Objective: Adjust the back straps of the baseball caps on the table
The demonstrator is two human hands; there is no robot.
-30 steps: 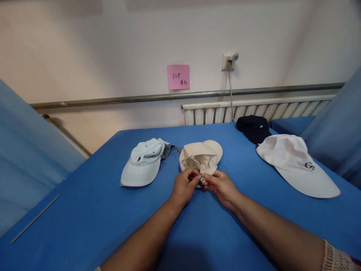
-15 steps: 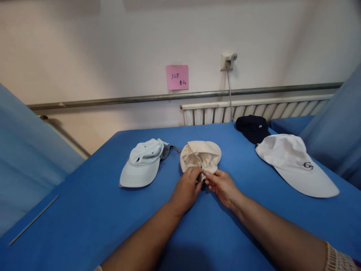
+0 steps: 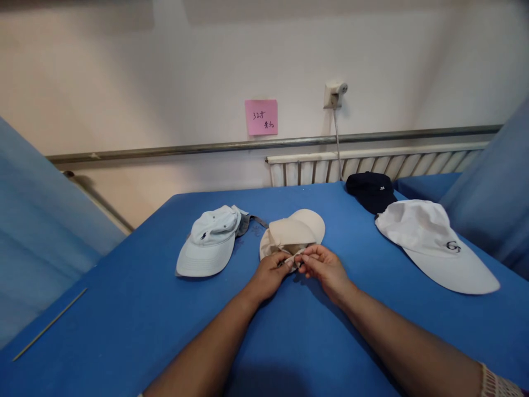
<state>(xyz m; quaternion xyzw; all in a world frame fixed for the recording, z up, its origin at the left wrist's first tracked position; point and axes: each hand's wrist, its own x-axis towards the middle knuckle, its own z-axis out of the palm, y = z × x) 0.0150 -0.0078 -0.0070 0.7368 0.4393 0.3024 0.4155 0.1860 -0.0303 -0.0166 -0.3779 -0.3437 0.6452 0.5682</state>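
Observation:
A beige baseball cap (image 3: 292, 230) lies in the middle of the blue table, its brim pointing away toward the far right. My left hand (image 3: 270, 274) grips the near edge of the cap, thumb and fingers closed on it. Opposite, my right hand (image 3: 323, 269) pinches the same near edge, around the back strap, with its fingertips close to the left ones. The strap's fastening is mostly hidden by my fingers. Part of the cap's hollow inside shows just above my hands.
A pale blue cap (image 3: 209, 241) with a dark strap rests to the left. On the right are a white cap (image 3: 430, 237) and a navy cap (image 3: 371, 191). A thin stick (image 3: 50, 324) lies at the left of the blue table (image 3: 136, 325). Blue curtains (image 3: 45, 231) hang at both sides.
The beige cap has tipped over so its crown and brim show more and its inside less. Both hands have shifted their grip along the near edge.

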